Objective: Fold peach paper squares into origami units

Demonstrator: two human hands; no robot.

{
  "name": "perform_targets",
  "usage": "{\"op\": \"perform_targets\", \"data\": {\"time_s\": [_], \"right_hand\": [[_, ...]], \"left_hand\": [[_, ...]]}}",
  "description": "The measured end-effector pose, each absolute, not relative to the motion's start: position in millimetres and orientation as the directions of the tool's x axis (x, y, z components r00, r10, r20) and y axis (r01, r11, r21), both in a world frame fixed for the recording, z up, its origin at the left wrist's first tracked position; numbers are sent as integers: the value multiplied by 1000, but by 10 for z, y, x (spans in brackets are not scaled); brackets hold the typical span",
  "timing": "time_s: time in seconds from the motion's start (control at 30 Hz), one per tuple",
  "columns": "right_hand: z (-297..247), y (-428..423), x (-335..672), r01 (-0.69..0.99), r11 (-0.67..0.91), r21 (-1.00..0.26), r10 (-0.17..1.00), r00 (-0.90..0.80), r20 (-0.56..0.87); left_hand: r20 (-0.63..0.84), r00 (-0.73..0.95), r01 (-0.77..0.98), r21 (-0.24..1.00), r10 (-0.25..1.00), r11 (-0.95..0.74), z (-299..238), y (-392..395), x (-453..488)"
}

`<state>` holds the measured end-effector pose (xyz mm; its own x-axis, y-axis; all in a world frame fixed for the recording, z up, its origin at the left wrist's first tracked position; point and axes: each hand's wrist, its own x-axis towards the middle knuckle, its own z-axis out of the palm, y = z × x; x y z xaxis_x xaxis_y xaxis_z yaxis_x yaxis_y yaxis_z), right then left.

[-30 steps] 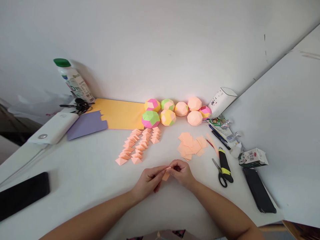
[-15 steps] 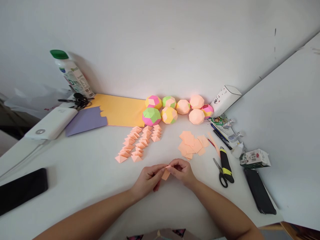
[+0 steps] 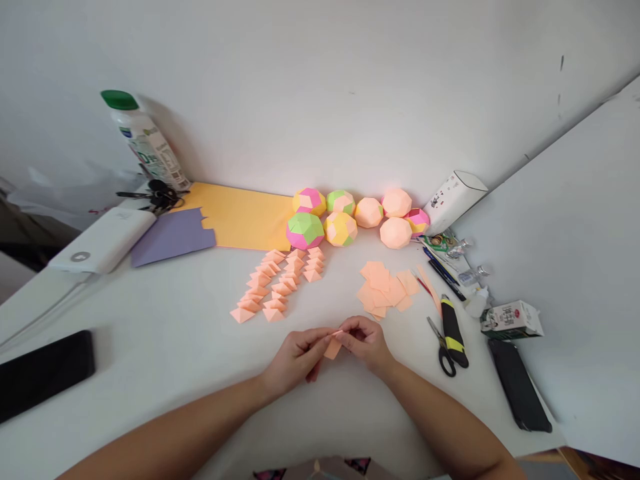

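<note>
A small piece of peach paper is pinched between both hands above the table's front part. My left hand grips its left edge with thumb and fingers. My right hand pinches the upper right edge, and the fingertips of both hands nearly meet there. Beyond the hands, flat peach paper pieces lie in a loose pile. Folded peach paper pieces stand in overlapping rows to the left of it. Several faceted paper balls in peach, green, yellow and pink sit along the wall.
Scissors and a black-yellow utility knife lie right of my hands. Farther right are a milk carton and a dark phone-like slab. Orange paper, purple paper, a white power bank and a black phone are left.
The camera view has shifted slightly. Both hands keep their pinch on the peach paper, with hardly any visible movement.
</note>
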<state>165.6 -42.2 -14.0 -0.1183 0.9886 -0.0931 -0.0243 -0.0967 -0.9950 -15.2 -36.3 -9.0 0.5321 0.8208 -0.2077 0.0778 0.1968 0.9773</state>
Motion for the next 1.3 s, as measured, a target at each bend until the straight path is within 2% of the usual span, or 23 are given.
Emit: {"op": "perform_targets", "data": {"time_s": [0.43, 0.6, 0.83, 1.07, 1.3], "right_hand": [[-141, -407, 1688, -65, -138, -988, 976, -178, -124], [-128, -404, 1698, -74, -159, -984, 974, -176, -144], [-117, -407, 1700, -1, -121, -993, 985, -125, -120], [-46, -426, 1659, -2, -97, -995, 975, -200, -95], [-80, -439, 1649, 41, -94, -995, 988, -119, -98]], "left_hand": [[-213, 575, 84, 976, 790, 202, -53, -345, -151], [-259, 578, 26, 954, 774, 299, -10, -336, -140], [-303, 559, -99, 899, 771, 426, -37, -301, -127], [-313, 553, -91, 899, 773, 429, -29, -295, -116], [-315, 480, -75, 915, 819, 396, -60, -314, -122]]}}
